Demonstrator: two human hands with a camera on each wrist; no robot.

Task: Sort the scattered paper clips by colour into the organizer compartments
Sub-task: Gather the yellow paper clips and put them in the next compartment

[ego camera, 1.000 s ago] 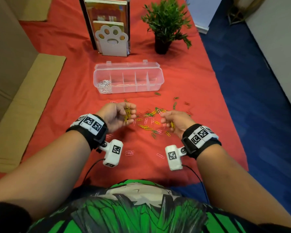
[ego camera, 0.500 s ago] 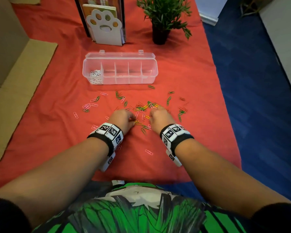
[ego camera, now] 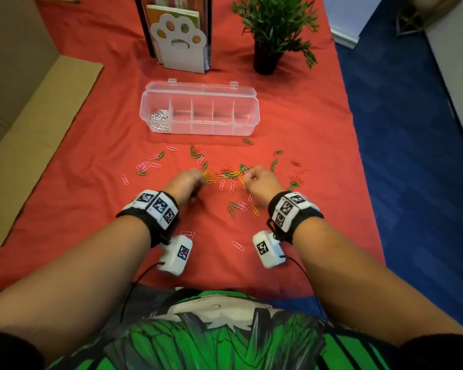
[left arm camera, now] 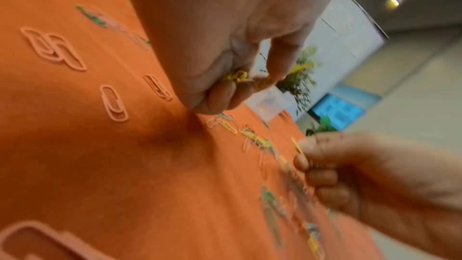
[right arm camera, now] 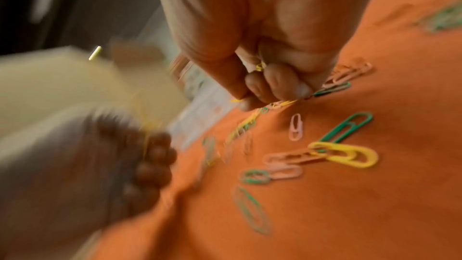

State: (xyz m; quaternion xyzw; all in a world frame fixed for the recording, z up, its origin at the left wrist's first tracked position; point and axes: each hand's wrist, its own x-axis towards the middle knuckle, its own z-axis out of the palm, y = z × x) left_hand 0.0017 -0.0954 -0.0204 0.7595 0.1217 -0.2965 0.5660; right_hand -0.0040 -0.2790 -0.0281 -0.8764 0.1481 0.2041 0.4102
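Note:
Pink, green, yellow and red paper clips [ego camera: 227, 174] lie scattered on the red cloth in front of a clear organizer [ego camera: 199, 129] with several compartments. White clips [ego camera: 159, 118] fill its leftmost compartment. My left hand [ego camera: 187, 180] is curled low over the pile and holds a bunch of yellow clips [left arm camera: 236, 76] in its fist. My right hand [ego camera: 259, 180] is curled too, pinching yellow clips [right arm camera: 260, 66] between thumb and fingers. A loose yellow clip [right arm camera: 347, 154] lies just behind that hand.
A white paw-shaped book stand [ego camera: 179, 46] and a potted plant [ego camera: 273, 28] stand behind the organizer. Flattened cardboard [ego camera: 38, 129] lies at the left. The table's right edge [ego camera: 358, 156] drops to blue carpet.
Both hands turned palm-down onto the clip pile and now reach slightly farther forward among the clips. The left hand's yellow bunch, earlier held up in plain sight, is tucked in the fist.

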